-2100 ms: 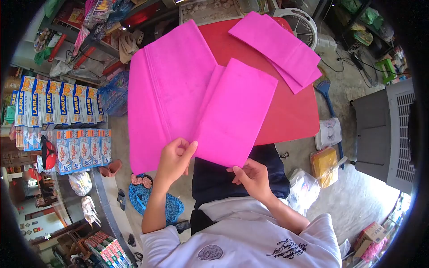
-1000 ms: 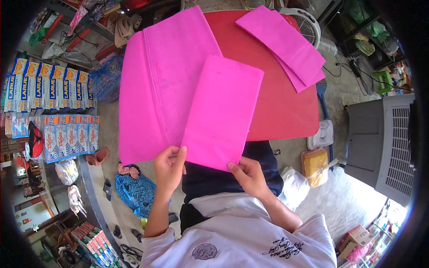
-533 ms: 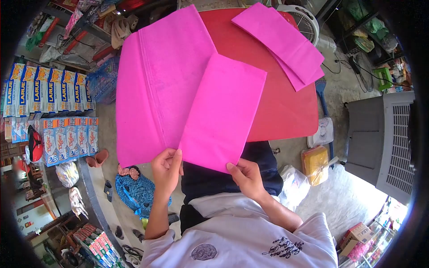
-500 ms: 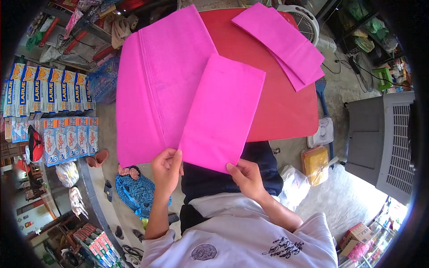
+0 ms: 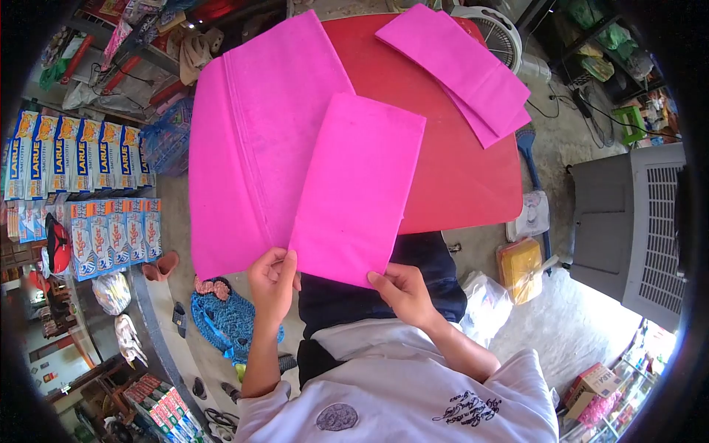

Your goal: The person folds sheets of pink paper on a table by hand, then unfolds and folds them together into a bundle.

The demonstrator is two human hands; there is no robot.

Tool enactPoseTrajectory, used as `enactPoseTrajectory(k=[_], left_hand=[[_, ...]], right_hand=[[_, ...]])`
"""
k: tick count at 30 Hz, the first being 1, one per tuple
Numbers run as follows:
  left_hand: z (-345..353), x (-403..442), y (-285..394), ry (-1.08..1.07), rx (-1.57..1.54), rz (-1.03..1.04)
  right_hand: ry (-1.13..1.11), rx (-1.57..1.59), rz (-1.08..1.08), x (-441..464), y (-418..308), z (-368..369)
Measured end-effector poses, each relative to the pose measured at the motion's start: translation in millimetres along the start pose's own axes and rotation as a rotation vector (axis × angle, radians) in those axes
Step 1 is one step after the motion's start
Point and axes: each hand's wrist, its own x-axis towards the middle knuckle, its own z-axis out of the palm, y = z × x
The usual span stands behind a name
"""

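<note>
The folded pink sheet (image 5: 358,192), over the near edge of the red worktop (image 5: 473,184), looks light, floppy and easily creased, best held by its near corners, where the left hand (image 5: 272,284) and right hand (image 5: 405,292) pinch it, thumbs on top.

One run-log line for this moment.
left hand: holds folded pink sheet, near-left corner | right hand: holds its near-right corner | red table: larger pink sheet left, overlapping pink sheets far right

"LARUE SMOOTH" on upper cartons (image 5: 87,157); "Tiger" on lower cartons (image 5: 116,236).
</note>
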Motion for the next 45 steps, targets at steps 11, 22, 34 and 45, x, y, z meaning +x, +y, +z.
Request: enactPoseTrajectory(k=[11, 22, 34, 45], left_hand=[[0.0, 0.1, -2.4, 0.01, 0.028, 0.026], [-5.6, -5.8, -3.9, 0.034, 0.046, 0.028], [-0.1, -10.1, -9.3, 0.113, 0.087, 0.046], [3.9, -12.6, -4.6, 0.149, 0.056, 0.02]], right_hand=[[0.038, 0.07, 0.018, 1.2, 5.2, 2.1], [0.018, 0.025, 0.029, 3.8, 1.2, -1.1], [-0.002, 0.003, 0.023, 4.2, -1.8, -0.9], [-0.005, 0.029, 0.038, 5.2, 3.0, -1.9]])
